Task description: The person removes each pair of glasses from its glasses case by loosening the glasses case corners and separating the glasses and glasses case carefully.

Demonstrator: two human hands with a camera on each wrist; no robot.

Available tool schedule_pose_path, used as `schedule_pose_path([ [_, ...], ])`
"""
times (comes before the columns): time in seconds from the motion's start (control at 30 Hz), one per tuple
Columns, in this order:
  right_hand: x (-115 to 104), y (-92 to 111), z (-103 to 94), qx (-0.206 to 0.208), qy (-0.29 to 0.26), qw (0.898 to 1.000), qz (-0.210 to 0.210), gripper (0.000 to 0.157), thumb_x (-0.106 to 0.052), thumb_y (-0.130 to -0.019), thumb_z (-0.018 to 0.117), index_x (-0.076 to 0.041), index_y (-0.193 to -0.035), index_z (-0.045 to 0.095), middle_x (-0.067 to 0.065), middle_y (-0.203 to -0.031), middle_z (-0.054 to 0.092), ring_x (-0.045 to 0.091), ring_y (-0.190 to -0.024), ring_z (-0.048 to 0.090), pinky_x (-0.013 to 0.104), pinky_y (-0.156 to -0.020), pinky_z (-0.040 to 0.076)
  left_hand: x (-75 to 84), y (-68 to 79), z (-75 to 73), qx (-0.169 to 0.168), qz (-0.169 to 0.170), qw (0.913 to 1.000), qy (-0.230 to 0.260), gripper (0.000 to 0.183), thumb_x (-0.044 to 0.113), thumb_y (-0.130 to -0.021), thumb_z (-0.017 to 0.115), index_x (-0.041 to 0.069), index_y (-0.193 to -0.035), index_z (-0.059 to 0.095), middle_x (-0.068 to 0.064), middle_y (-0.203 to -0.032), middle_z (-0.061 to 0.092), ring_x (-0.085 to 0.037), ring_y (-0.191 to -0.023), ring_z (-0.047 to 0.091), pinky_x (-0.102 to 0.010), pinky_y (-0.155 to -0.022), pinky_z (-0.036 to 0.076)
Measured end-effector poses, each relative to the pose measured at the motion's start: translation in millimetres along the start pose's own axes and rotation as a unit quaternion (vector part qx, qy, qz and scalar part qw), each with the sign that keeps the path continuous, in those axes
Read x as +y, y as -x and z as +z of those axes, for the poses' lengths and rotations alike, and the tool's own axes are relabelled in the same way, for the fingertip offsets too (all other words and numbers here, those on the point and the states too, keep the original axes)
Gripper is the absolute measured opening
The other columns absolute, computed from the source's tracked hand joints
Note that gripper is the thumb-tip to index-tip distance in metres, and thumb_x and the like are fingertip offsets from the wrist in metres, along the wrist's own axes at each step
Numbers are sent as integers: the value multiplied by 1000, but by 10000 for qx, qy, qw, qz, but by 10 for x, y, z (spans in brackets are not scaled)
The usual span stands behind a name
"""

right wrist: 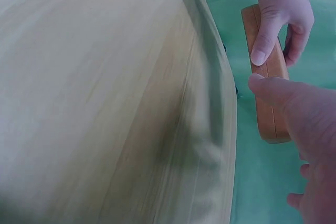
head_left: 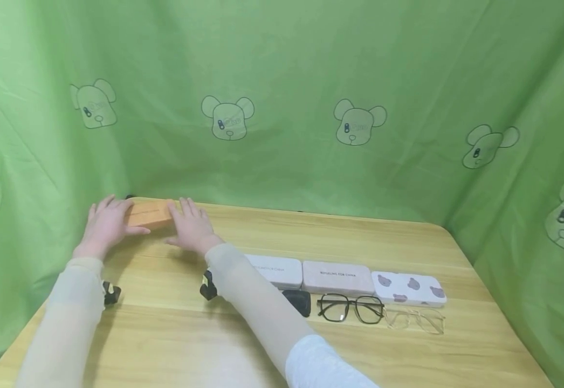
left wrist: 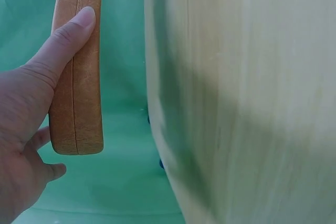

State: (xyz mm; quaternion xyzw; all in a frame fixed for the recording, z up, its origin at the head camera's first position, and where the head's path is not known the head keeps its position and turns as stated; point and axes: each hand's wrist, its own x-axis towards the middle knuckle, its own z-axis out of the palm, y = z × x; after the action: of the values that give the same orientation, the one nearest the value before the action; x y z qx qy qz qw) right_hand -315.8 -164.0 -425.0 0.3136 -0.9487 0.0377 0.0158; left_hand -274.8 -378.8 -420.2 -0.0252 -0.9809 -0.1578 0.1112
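Note:
An orange-brown glasses case is held up over the far left corner of the table, its seam facing me. My left hand grips its left part. In the left wrist view the left thumb lies across the seam, with fingers behind the case. At the case's right end is my right hand, its fingers fairly straight and one near the top edge. The right thumb overlaps the case in the right wrist view; whether it touches is unclear.
Along the table's right half stand a white case, a pale pink case and a bear-patterned case. Before them lie dark glasses, partly behind my right sleeve, black-framed glasses and thin clear-framed glasses. Green curtains surround the table.

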Motion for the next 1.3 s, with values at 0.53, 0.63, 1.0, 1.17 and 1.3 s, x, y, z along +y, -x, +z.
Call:
schedule_pose_path([
  [0.53, -28, 13, -65, 255, 3, 9996, 117, 98, -63, -87, 56, -17, -157, 6, 4, -160, 29, 22, -150, 24, 41, -122, 27, 201, 131, -102, 416, 539, 9977, 14, 92, 41, -66, 86, 0, -139, 46, -29, -142, 46, -50, -142, 24, -75, -112, 8],
  [0.63, -33, 30, -80, 354, -19, 9993, 143, 96, -60, -88, 57, -15, -157, 9, 4, -157, 34, 22, -148, 27, 40, -121, 28, 227, 148, -118, 439, 535, 9976, 38, 91, 38, -66, 87, 1, -138, 46, -28, -142, 47, -49, -142, 24, -75, -113, 7],
  [1.0, 6, 155, -197, 605, 319, 9976, 56, 88, -59, -89, 57, -11, -154, 21, 5, -148, 43, 21, -142, 37, 37, -118, 35, 328, 186, -177, 439, 538, 9976, -18, 92, 42, -64, 87, 2, -137, 48, -27, -141, 49, -48, -141, 27, -74, -113, 8],
  [1.17, 37, 236, -279, 782, 374, 9962, -3, 86, -61, -88, 56, -11, -151, 27, 5, -143, 47, 19, -136, 43, 35, -114, 40, 403, 213, -207, 518, 612, 9968, -67, 89, 40, -65, 87, 2, -136, 50, -27, -139, 49, -48, -139, 30, -74, -113, 8],
  [1.3, 61, 310, -344, 898, 309, 9955, 10, 86, -61, -86, 58, -9, -149, 31, 6, -141, 49, 19, -133, 46, 36, -113, 41, 475, 227, -241, 598, 707, 9956, -144, 86, 40, -65, 87, 3, -135, 51, -26, -138, 51, -48, -137, 33, -74, -112, 9],
])
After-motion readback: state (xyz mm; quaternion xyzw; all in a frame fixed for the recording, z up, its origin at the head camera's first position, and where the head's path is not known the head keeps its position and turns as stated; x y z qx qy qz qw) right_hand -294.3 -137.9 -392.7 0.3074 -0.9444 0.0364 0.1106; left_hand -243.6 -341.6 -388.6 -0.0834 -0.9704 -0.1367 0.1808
